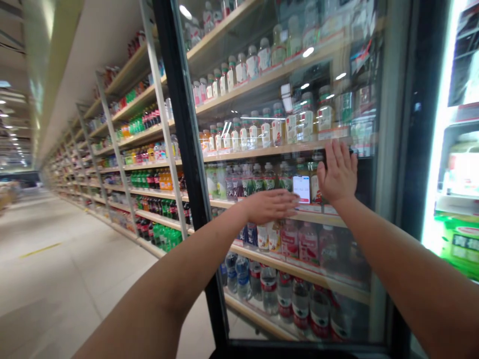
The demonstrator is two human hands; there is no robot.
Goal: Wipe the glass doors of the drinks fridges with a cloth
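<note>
A glass cooler door (pixel 292 279) with a black frame stands in front of me, with shelves of drink bottles behind it. My right hand (pixel 338 173) lies flat on the glass, fingers stretched upward and open. My left hand (pixel 270 205) reaches across at mid height, fingers extended sideways, at or just short of the glass; it holds nothing. A phone with a lit screen (pixel 301 189) shows between the two hands, either reflected in the glass or behind it.
Open shelves (pixel 145 174) of coloured soda bottles run down the left along a long aisle with a pale floor (pixel 56 259). A bright lit cooler compartment (pixel 456 199) stands to the right of the door's black post.
</note>
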